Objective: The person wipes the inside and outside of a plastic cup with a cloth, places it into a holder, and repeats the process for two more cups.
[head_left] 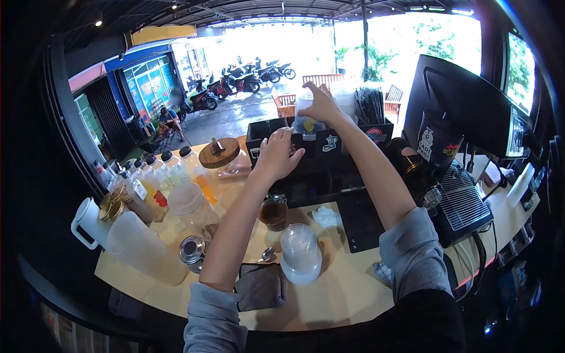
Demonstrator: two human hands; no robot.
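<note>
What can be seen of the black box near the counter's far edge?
The black box looks long, open-topped and smooth, with a pale sticker and a colourful sticker on its front. It stands upright, crosswise to the viewer, on the counter's far side. Slim black sticks rise from its right end. The left hand is at its front; contact is unclear. The right hand is above it.

White lettering (425,145) on the dark container (437,125) partly reads "ADI" and "AGI"; other stickers (330,143) look blurred.

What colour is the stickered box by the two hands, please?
The stickered box is black; it shows best in the head view, the only one.
</note>
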